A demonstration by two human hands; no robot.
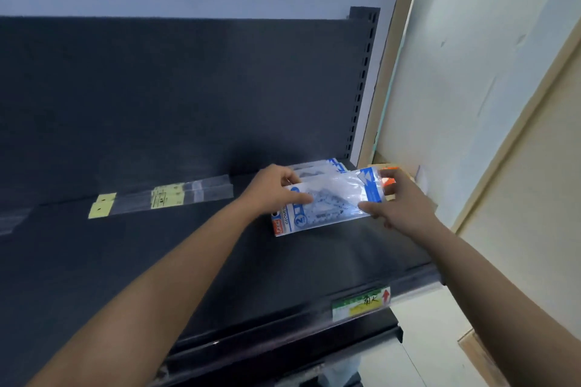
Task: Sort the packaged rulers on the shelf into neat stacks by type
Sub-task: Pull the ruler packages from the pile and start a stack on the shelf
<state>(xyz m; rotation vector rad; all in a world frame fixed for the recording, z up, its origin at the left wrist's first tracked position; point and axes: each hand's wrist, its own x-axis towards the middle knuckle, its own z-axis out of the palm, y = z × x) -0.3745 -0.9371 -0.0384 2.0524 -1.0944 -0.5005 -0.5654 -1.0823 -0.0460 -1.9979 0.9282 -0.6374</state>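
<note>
Two hands: left hand and right hand, both on one blue-and-white geometry packet, one at each end.
Left grip: pinching the packet's left part, thumb on top, fingers curled behind the far edge.
Right grip: clasping the right end, thumb at the near edge, fingers by the blue header.
Packet's place: over the right part of the shelf; lifted or lying flat, impossible to tell.
Long axis: from 8 o'clock to 2 o'clock, header end at 2 o'clock.
Same type: stack just behind the held packet, at 12 o'clock from it, edges overlapping in view, same slant, headers likewise at the right.
Other type: long clear ruler packets with yellow labels, at 9 o'clock from the held packet, well apart, along the foot of the back panel.
Nearer hand: left closer to the stack's left edge, right closer to its headers; neither near the clear packets.
Step in hand, as judged: squaring this packet with its own kind.
Next move, as judged: a short push toward 12 o'clock, axis parallel to the stack, both ends advanced evenly.
Risk: slippery film, likely to skew with one end leading.
Also there: orange item behind the right fingers, kind unclear; price label on the shelf's front rail, at 5 o'clock.
</note>
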